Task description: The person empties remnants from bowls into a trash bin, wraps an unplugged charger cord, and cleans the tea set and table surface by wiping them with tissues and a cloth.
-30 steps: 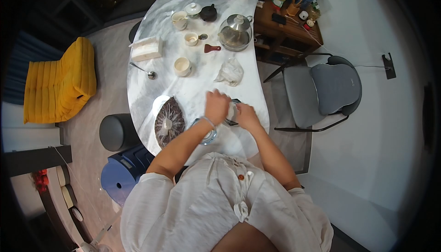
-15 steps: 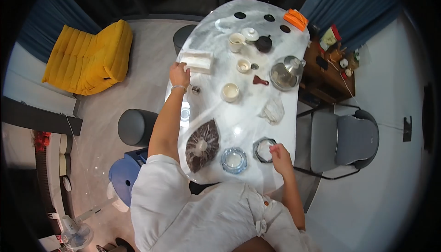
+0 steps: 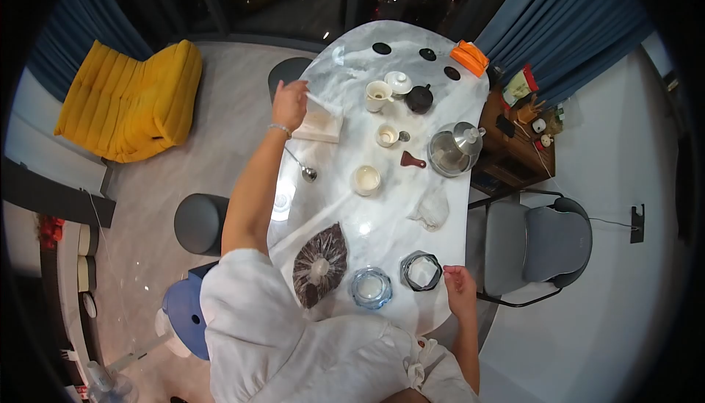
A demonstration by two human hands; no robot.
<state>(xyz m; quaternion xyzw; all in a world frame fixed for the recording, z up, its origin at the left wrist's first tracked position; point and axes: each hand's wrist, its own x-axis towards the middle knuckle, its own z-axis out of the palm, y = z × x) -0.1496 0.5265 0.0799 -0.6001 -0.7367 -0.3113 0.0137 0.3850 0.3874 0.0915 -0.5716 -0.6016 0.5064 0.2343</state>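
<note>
My left hand (image 3: pixel 291 103) is raised over the left side of the marble table (image 3: pixel 396 227), its fingers closed on a white tissue (image 3: pixel 323 102). The tissue stretches toward a pale tissue box (image 3: pixel 317 127) just below the hand. A metal spoon (image 3: pixel 308 173) lies near my left forearm. Half-curled and seemingly holding nothing, my right hand (image 3: pixel 460 291) hovers at the right edge. Beside it, not touching, stands a dark-rimmed glass dish (image 3: pixel 421 271) with something white inside. A blue glass dish (image 3: pixel 371 288) and a dark plastic-wrapped bundle (image 3: pixel 320 265) are to its left.
Cups (image 3: pixel 366 180), a dark teapot (image 3: pixel 419 99), a glass kettle (image 3: pixel 455 149), a brown scraper-like tool (image 3: pixel 413 160) and a crumpled clear bag (image 3: pixel 429 209) spread across the table. An orange packet (image 3: pixel 468 58) lies at the far corner. A grey chair (image 3: pixel 540 249) stands on the right.
My left hand has lifted up and away from the tissue box, drawing the tissue. My right hand has moved off the dark-rimmed dish to the right. The view has shifted slightly.
</note>
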